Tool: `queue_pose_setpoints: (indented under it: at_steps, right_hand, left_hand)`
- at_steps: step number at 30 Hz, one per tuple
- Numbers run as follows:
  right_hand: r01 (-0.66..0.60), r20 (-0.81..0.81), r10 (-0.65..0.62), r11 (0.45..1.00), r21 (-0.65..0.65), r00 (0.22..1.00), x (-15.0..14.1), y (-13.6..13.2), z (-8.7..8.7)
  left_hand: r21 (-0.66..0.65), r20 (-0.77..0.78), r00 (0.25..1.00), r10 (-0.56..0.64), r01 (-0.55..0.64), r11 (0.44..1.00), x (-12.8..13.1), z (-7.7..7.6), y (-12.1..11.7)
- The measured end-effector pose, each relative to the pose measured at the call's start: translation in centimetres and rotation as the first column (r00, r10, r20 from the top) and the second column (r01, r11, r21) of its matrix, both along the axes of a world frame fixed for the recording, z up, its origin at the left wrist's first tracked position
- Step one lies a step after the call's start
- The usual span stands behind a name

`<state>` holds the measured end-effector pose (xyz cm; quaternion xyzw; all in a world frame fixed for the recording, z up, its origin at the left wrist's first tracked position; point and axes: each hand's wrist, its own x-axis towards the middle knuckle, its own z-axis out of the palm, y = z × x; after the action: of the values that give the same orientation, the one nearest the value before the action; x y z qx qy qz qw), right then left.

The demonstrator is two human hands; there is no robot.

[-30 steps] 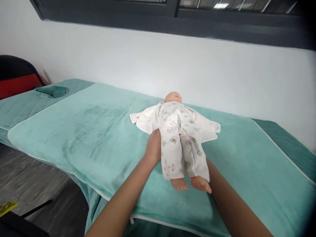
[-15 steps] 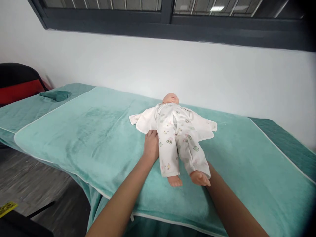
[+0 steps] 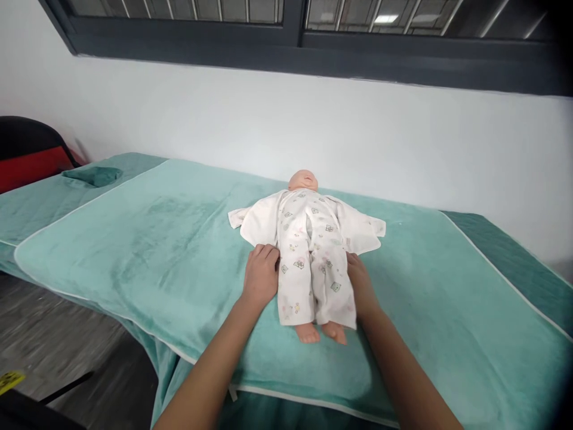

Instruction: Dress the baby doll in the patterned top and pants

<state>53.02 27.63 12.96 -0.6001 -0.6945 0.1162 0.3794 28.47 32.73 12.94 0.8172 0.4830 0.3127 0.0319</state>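
From far off, I look through the head camera and see the doll (image 3: pixel 303 179) on its back in the middle of the bed, with its head by the wall (image 3: pixel 403 143). Its leg on my right has just come in. Half a second ago it stuck out to the side, and my right hand (image 3: pixel 360 285) was hidden behind it. Now that hand shows next to the leg, and the two feet (image 3: pixel 307 332) are close together. I think this means the pants (image 3: pixel 295 263) are lying straighter, with one leg beside the other.

My left hand (image 3: pixel 262 276) is curled up against the other side of the pants. I can't tell if it is pinching the cloth. The right fingers are tucked behind the pants, so I can't tell what they hold.

The shirt (image 3: pixel 264 218) is spread out, with a sleeve on each side. The green sheet (image 3: pixel 170 257) gives me lots of room to the left, and a good bit to the right too. The wall is just past the head, so there is little room that way. The bed's front edge is near the feet, so I should be careful pulling the doll toward me.
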Motion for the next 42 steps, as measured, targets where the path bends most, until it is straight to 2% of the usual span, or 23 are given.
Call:
queue_pose_setpoints:
  at_steps: [3,5,8,10,12,15,18,20,23,26,30,35,42]
  right_hand:
    - [0.098,-0.175,-0.097,0.995,0.0,0.98,0.0,-1.6,0.1]
    - [0.155,-0.309,-0.147,0.988,-0.001,0.939,0.0,-3.1,0.0]
    - [0.171,-0.438,-0.151,0.985,0.007,0.886,-0.7,-6.0,-0.1]
    - [0.119,-0.462,-0.098,0.993,0.016,0.881,-1.7,-8.2,-0.2]
    - [0.022,-0.4,0.001,0.998,0.053,0.917,-3.2,-10.1,0.0]
    - [-0.129,-0.121,0.142,0.986,0.107,0.982,-5.5,-11.5,0.7]
    - [-0.109,0.15,0.092,0.988,0.108,0.984,-7.2,-11.3,1.2]
    - [-0.042,0.22,0.011,0.99,0.134,0.975,-8.0,-10.8,1.3]
    - [0.016,0.229,-0.06,0.982,0.186,0.972,-8.6,-10.0,1.0]
    - [0.027,0.211,-0.073,0.977,0.212,0.975,-9.1,-9.7,0.9]
    - [0.009,0.178,-0.05,0.975,0.222,0.983,-9.6,-10.0,1.3]
    - [-0.038,0.121,0.011,0.973,0.226,0.993,-9.6,-11.3,1.9]
    - [-0.058,0.096,0.039,0.979,0.196,0.995,-8.8,-12.4,0.5]
  left_hand:
    - [-0.059,0.16,0.987,-0.008,0.017,0.998,-0.1,0.3,-0.4]
    - [-0.123,0.312,0.95,-0.009,0.05,0.991,-0.4,0.6,-1.3]
    - [-0.245,0.497,0.867,-0.027,0.17,0.955,-1.3,1.0,-3.9]
    - [-0.291,0.549,0.834,-0.063,0.261,0.92,-2.0,0.9,-6.2]
    - [-0.305,0.544,0.832,-0.112,0.32,0.897,-2.5,0.5,-8.6]
    - [-0.305,0.461,0.874,-0.154,0.319,0.898,-2.6,-0.5,-11.5]
    - [-0.247,0.345,0.921,-0.183,0.277,0.929,-1.8,-1.3,-12.9]
    - [-0.179,0.301,0.931,-0.206,0.267,0.947,-1.2,-1.4,-13.1]
    - [-0.116,0.33,0.915,-0.231,0.283,0.952,-0.9,-1.2,-13.0]
    - [-0.116,0.395,0.889,-0.233,0.3,0.947,-1.2,-0.8,-12.9]
    - [-0.127,0.442,0.87,-0.218,0.301,0.945,-1.9,-0.7,-13.1]
    - [-0.146,0.47,0.863,-0.185,0.282,0.948,-2.2,-1.3,-13.4]
    - [-0.128,0.533,0.824,-0.192,0.302,0.945,-2.1,-1.4,-13.7]
